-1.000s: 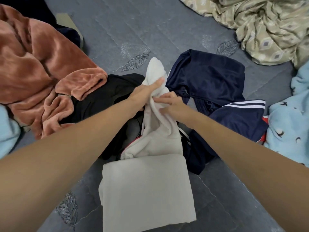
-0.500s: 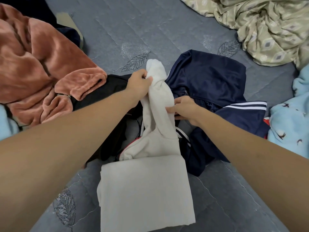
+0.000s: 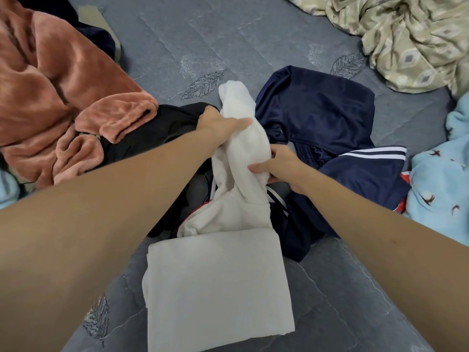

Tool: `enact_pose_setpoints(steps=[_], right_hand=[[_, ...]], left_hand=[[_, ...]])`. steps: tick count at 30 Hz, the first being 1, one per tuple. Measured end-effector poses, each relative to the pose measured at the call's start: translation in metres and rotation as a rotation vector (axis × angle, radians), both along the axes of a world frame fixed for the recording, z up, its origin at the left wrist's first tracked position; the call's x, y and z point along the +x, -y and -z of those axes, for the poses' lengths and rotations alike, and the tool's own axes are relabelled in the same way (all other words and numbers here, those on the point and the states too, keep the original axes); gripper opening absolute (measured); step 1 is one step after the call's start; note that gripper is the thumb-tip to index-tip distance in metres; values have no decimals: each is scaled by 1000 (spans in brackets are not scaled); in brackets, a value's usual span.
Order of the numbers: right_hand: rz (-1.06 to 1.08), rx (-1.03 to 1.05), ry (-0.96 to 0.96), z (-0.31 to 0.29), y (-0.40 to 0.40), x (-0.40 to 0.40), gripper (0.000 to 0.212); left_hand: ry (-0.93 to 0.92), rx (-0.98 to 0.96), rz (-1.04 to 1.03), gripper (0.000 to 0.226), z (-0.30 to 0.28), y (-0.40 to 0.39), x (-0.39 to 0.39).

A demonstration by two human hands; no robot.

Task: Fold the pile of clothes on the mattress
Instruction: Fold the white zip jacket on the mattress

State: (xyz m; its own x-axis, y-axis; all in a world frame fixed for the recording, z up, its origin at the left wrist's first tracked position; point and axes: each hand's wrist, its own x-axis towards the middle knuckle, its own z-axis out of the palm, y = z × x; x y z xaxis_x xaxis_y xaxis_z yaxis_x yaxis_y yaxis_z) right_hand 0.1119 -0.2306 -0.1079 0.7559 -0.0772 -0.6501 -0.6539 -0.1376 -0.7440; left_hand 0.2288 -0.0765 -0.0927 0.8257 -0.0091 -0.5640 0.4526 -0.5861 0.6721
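A white garment (image 3: 243,148) stands bunched in the middle of the grey mattress (image 3: 172,41). My left hand (image 3: 220,125) grips its upper part from the left. My right hand (image 3: 276,166) grips it lower down from the right, thumb on the cloth. Its near end lies flat as a folded rectangle (image 3: 218,283) in front of me. Under and around it lie a black garment (image 3: 162,128) and a navy garment with white stripes (image 3: 324,125).
A rust-coloured fleece (image 3: 58,97) is heaped at the left. A beige patterned sheet (image 3: 406,39) lies crumpled at the top right. A light blue printed cloth (image 3: 441,181) sits at the right edge, with another light blue piece (image 3: 7,189) at the far left.
My left hand has slid down the white garment's upper part and its thumb now points right. My right hand stays low on the right side, keeping its grip.
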Motion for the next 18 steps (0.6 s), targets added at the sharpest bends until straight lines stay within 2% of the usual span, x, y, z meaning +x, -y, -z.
enact_pose_setpoints(steps=[3,7,9,14,18], right_hand=[[10,-8,47,4,-5,-7,35],[-73,-13,-20,5,-9,-18,53],[-95,-25,19,2,-11,-23,51],[-55,-162,167,3,-14,-38,47],[44,-503,357,3,-19,-69,42]], left_hand=[[-17,-69,35,76,3,-5,1],[-47,-184,4,43,0,-12,-3],[-29,-241,-31,31,-3,-17,-8],[157,-422,3,30,-12,-28,-30],[222,-468,69,27,-21,-34,-47]])
